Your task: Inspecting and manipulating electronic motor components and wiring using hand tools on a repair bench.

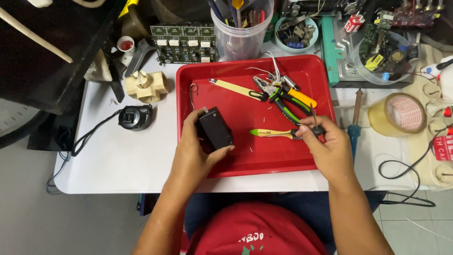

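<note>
Red tray (188,80) w/ pliers (288,97), brush (271,133).

Single head view, worn on head, looks steeply down at desk (122,160) from near; red tray (245,163) centred, own lap below tray, clutter beyond tray.

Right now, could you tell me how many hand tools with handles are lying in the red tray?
3: a cream-handled tool at the red tray's back left, green-and-yellow pliers at back right, and a green-tipped brush beside the right hand. The left hand may hide more.
</note>
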